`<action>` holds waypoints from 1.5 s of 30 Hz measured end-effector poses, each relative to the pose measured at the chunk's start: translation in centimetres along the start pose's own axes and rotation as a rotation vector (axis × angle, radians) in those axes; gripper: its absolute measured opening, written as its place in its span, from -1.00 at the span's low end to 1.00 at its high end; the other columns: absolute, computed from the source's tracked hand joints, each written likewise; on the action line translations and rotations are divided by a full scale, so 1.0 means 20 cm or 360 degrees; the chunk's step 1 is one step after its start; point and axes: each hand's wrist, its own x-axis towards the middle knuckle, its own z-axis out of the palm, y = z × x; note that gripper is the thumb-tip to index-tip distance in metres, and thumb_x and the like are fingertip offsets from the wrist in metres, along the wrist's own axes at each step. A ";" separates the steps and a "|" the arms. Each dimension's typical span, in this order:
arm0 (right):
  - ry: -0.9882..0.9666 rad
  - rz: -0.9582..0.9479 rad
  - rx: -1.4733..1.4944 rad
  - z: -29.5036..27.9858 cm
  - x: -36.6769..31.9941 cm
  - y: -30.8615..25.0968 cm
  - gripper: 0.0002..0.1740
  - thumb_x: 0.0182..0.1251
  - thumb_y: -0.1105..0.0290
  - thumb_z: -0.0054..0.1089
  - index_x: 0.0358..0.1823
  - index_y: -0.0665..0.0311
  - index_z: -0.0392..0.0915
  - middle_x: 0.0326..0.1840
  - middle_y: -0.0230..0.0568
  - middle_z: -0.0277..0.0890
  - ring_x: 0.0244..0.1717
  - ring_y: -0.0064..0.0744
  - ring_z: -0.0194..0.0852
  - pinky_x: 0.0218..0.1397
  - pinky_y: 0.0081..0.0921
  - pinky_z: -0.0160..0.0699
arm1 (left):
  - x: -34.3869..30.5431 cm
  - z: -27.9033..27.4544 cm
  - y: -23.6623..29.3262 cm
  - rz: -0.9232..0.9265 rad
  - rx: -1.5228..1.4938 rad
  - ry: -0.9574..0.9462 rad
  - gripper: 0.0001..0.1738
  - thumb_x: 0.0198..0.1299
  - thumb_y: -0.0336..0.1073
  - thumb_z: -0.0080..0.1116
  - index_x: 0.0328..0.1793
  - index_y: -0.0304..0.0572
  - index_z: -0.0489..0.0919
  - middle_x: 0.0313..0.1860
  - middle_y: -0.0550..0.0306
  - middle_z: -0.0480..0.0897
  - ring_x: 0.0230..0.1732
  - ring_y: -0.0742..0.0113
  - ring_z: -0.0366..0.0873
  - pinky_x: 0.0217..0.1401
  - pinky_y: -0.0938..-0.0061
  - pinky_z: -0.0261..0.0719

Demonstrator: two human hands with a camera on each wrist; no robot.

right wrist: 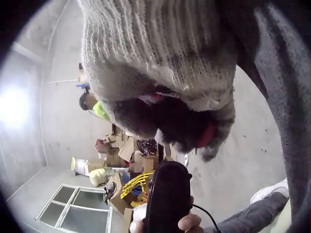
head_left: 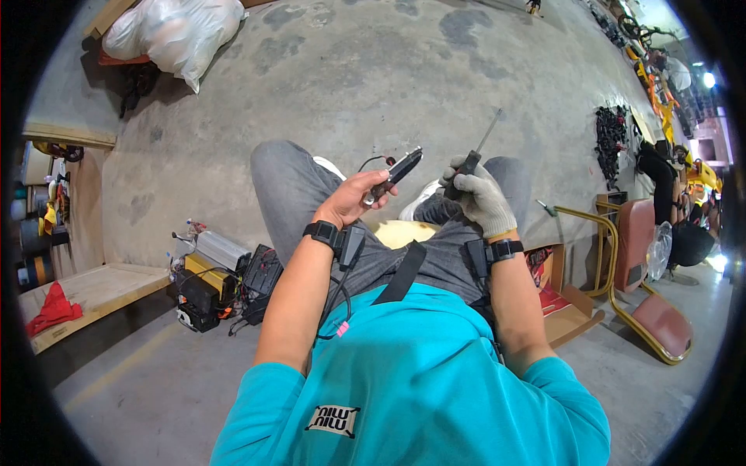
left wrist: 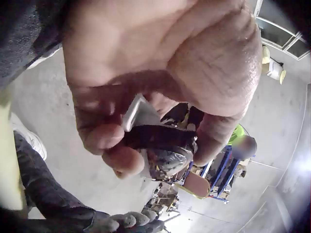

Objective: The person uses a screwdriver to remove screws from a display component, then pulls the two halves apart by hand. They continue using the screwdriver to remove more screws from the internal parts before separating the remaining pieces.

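Observation:
My bare left hand [head_left: 351,200] holds a long black housing [head_left: 404,169] with a silvery edge, between thumb and fingers. In the left wrist view, a clear, shiny end of the housing [left wrist: 167,158] shows beside a bent metal tab [left wrist: 138,114]. The right wrist view gives its smooth, rounded black back [right wrist: 167,199], with a thin cable [right wrist: 206,216] beside it. My right hand [head_left: 488,200], in a knitted glove, grips a screwdriver [head_left: 469,163] by its dark handle. The screwdriver's shaft points up and away, apart from the housing in the head view.
Both hands are above my lap. To the left lie electrical units [head_left: 221,256] and a low wooden board [head_left: 101,291] with a red cloth [head_left: 54,311]. At right are an open cardboard box [head_left: 575,314] and a chair [head_left: 660,326]. A white plastic bag [head_left: 183,35] sits at far left.

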 end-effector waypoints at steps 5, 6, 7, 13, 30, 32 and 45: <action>-0.0003 0.0068 -0.0090 -0.01 0.04 0.04 -0.58 0.39 0.29 0.25 0.18 0.33 0.46 -0.27 -0.28 0.51 -0.35 -0.43 0.48 -0.22 -0.47 0.61 | 0.01 -0.01 -0.02 -0.0095 0.0167 -0.0146 -0.67 0.42 -0.08 0.14 0.05 -0.19 0.59 -0.17 0.15 0.69 -0.39 0.53 0.48 -0.45 0.63 0.35; -0.0003 0.0101 -0.0180 0.01 0.04 0.04 -0.55 0.41 0.24 0.25 0.21 0.32 0.46 -0.26 -0.28 0.52 -0.39 -0.48 0.44 -0.26 -0.49 0.58 | 0.01 0.00 -0.02 -0.0117 0.0188 -0.0148 -0.66 0.42 -0.08 0.13 0.07 -0.19 0.59 -0.18 0.17 0.67 -0.40 0.54 0.46 -0.45 0.63 0.34; -0.0003 0.0135 -0.0268 0.02 0.03 0.04 -0.52 0.42 0.19 0.25 0.24 0.31 0.46 -0.26 -0.29 0.53 -0.42 -0.53 0.40 -0.30 -0.50 0.56 | 0.01 0.00 -0.01 -0.0141 0.0208 -0.0148 -0.65 0.42 -0.08 0.13 0.09 -0.20 0.59 -0.19 0.20 0.66 -0.41 0.55 0.45 -0.45 0.63 0.33; -0.0227 0.0367 -0.0330 0.10 0.01 0.01 -0.52 0.43 0.10 0.27 0.19 0.28 0.52 -0.24 -0.31 0.57 -0.45 -0.59 0.46 -0.41 -0.52 0.56 | 0.01 0.02 0.03 -0.0100 0.0347 -0.0338 -0.54 0.41 -0.08 0.11 0.26 -0.24 0.56 -0.23 0.21 0.63 -0.41 0.56 0.44 -0.45 0.64 0.33; -0.0121 0.0061 -0.0273 0.06 0.04 0.01 -0.68 0.37 0.23 0.33 -0.06 0.34 0.58 -0.24 -0.21 0.64 -0.26 -0.48 0.58 -0.15 -0.54 0.59 | 0.07 -0.01 0.00 0.0164 -0.0084 0.0491 -0.49 0.46 0.01 0.09 0.31 -0.23 0.47 -0.15 0.11 0.65 -0.19 0.43 0.59 -0.13 0.47 0.55; -0.0013 -0.0040 -0.0179 0.07 0.04 0.01 -0.71 0.36 0.27 0.32 -0.09 0.37 0.59 -0.25 -0.18 0.64 -0.24 -0.45 0.59 -0.12 -0.51 0.57 | 0.10 -0.09 -0.02 0.0372 -0.0035 0.0740 -0.71 0.44 -0.11 0.16 0.04 -0.16 0.54 -0.20 0.19 0.64 -0.19 0.43 0.59 -0.09 0.47 0.58; -0.0217 0.0003 -0.0215 0.03 0.07 0.04 -0.63 0.37 0.29 0.36 0.05 0.37 0.53 -0.12 -0.16 0.63 -0.11 -0.35 0.64 0.05 -0.42 0.63 | 0.10 -0.04 -0.01 0.0443 0.0122 0.0471 -0.78 0.33 -0.37 0.29 0.04 -0.25 0.58 -0.21 0.18 0.70 -0.23 0.43 0.65 -0.09 0.54 0.65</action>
